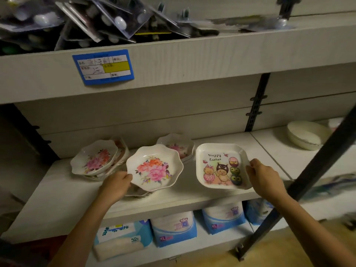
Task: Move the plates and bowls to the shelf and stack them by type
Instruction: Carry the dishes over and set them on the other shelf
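Status: mid-task, most of the crockery looks to be on the shelf [63,201] already

- left hand [117,183]: fingers curled round the left rim of a floral plate [154,168], thumb on top, plate tilted over a low pile [138,193] of similar ones near the shelf's front edge; can't tell if it touches the pile
- right hand [262,176]: pinching the right edge of the square Easter plate [221,166], near the front edge, just right of the floral one; can't tell if it's resting on the shelf or lifted
- done, I'd say: floral stack [94,158] towards the left end, white bowls [306,137] nested towards the back right
- left: floral pieces sit in three spots (left stack, front pile, one dish [176,147] at the back), so merging looks unfinished; the Easter plate has no matching stack in view

Anything off the shelf is out of frame
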The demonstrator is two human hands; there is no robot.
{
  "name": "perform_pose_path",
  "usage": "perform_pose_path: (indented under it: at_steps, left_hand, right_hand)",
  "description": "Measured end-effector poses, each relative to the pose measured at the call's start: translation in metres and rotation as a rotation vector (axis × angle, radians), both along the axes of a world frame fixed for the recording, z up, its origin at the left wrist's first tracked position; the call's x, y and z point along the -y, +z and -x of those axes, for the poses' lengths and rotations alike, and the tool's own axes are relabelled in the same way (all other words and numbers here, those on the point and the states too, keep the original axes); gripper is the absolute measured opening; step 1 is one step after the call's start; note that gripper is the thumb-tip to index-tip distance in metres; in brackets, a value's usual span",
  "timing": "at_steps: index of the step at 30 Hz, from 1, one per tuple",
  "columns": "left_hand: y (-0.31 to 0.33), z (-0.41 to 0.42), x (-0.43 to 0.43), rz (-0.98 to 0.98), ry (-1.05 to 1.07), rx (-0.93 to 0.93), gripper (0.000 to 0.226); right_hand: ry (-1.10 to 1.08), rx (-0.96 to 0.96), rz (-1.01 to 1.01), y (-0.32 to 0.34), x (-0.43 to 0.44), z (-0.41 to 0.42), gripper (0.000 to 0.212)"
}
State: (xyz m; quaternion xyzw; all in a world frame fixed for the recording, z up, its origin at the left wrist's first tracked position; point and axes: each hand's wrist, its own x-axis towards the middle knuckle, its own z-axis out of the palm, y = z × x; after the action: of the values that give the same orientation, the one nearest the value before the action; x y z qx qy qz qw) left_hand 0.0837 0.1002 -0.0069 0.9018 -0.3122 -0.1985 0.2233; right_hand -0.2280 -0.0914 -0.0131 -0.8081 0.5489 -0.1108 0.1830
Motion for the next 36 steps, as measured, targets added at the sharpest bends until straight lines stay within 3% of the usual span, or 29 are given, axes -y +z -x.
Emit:
perform_pose_path:
  at_steps: [12, 24, 36]
  left_hand:
    - [-0.002, 0.105, 0.076, 0.039, -0.364, -0.005, 0.033]
    - [-0.003, 0.232, 0.099, -0.058, -0.468, -0.009, 0.033]
    - [-0.015, 0.394, 0.138, -0.017, -0.529, -0.088, 0.033]
  right_hand:
    - [-0.154, 0.053, 0.057, -0.006, -0.018, 0.127, 0.018]
    - [-0.233, 0.041, 0.091, -0.009, -0.011, 0.271, 0.018]
    - [-0.343, 0.051, 0.095, -0.017, 0.012, 0.435, 0.022]
